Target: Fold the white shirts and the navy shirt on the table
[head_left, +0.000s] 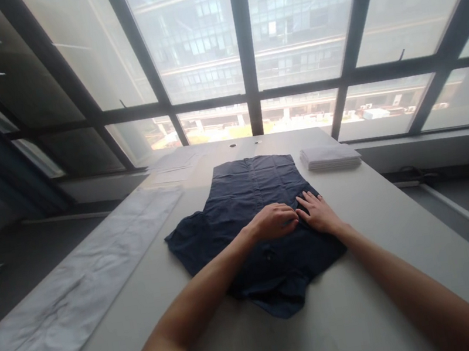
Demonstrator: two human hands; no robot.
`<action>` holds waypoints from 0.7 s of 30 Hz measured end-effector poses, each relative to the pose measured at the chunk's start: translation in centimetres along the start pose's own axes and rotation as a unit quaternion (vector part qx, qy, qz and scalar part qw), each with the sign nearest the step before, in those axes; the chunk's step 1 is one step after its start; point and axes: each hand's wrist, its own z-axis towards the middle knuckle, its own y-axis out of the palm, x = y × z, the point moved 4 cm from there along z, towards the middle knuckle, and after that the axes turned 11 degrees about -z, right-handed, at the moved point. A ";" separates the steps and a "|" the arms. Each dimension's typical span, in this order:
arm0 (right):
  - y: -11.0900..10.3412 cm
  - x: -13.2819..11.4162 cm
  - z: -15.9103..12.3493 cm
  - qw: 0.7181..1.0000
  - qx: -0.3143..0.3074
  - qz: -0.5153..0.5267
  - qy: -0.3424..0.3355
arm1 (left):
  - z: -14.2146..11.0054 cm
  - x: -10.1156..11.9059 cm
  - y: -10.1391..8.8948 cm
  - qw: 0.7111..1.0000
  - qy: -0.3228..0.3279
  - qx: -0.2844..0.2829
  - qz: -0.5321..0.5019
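A dark navy shirt (242,198) lies spread on the white table, its hem toward the window and a button line running along its middle. One sleeve sticks out to the left, while the right side looks folded inward. My left hand (272,221) reaches across the shirt with fingers curled together on the cloth at the right of the middle; its fingertips are partly hidden. Beside it, my right hand (318,212) rests flat on the shirt's right edge, fingers spread, its thumb close to the left fingertips.
A stack of folded white cloth (330,157) sits at the table's far right. Along the left edge runs a long wrinkled white cloth (83,288), with thin white sheets (173,164) beyond it. Two holes pierce the far end of the white table (384,223), before tall windows.
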 end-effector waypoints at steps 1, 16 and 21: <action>0.1 0.0 0.0 1.000 0.003 -0.001 -0.003 | -0.3 -0.2 -0.8 1.000 -0.019 0.017 0.001; 0.4 0.4 -0.3 0.989 0.020 -0.146 -0.031 | -24.0 -5.0 -11.0 0.792 -0.521 0.195 0.251; 0.4 0.9 -0.4 0.983 0.026 -0.177 -0.037 | -28.3 -5.2 -11.4 0.728 -0.613 0.193 0.238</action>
